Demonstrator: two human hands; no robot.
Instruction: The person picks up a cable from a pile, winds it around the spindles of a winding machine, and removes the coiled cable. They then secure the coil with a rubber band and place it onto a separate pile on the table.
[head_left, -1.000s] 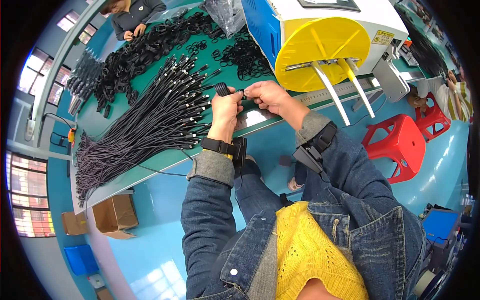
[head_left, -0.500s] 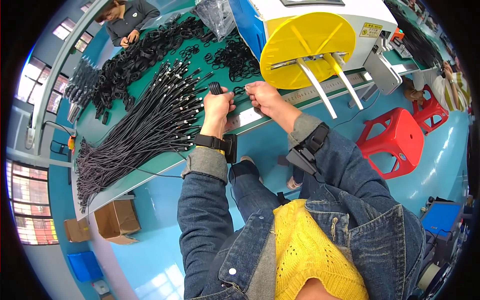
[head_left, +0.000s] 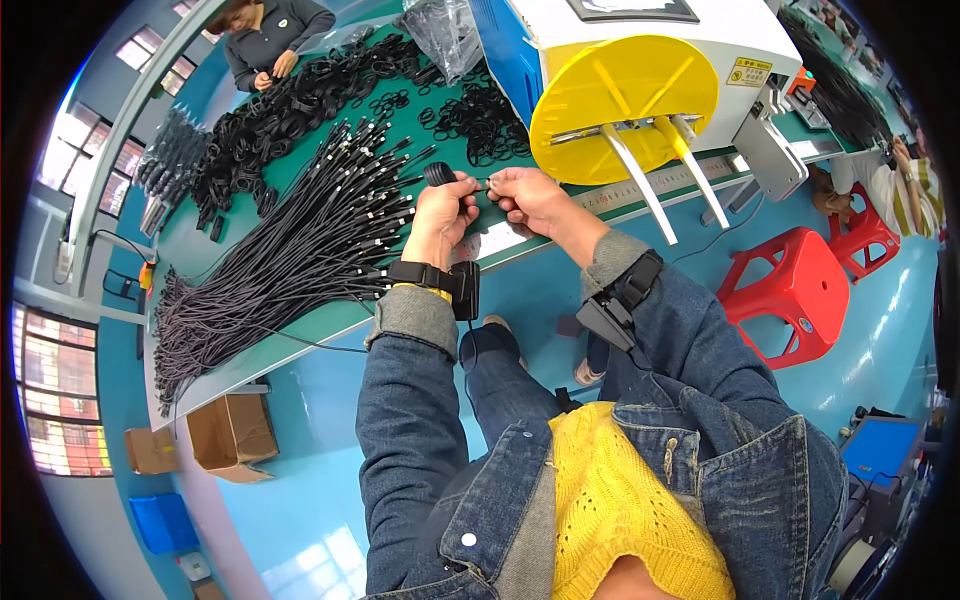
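Note:
My left hand (head_left: 443, 212) is closed round a small coil of black cable (head_left: 437, 174), whose loops stick out above the fingers. Almost touching it, my right hand (head_left: 532, 199) has its thumb and forefinger pinched on a small dark piece in the gap between the hands, perhaps a cable end or a loop; the fingers hide most of it. Left of my hands, a large bundle of black cables (head_left: 270, 262) with pale plug ends lies across the green table (head_left: 258, 352). Beyond my hands is a pile of small black loops (head_left: 490, 125).
A white machine (head_left: 610, 28) with a yellow disc (head_left: 560, 120) and protruding metal rods stands right of my hands. Many coiled cables (head_left: 270, 125) lie farther back, where a co-worker (head_left: 275, 45) handles something small. Red stools (head_left: 800, 285) and a cardboard box (head_left: 232, 435) are on the floor.
My right hand has come leftward to my left hand, and the gap between their fingertips has narrowed. The coil stays in my left hand.

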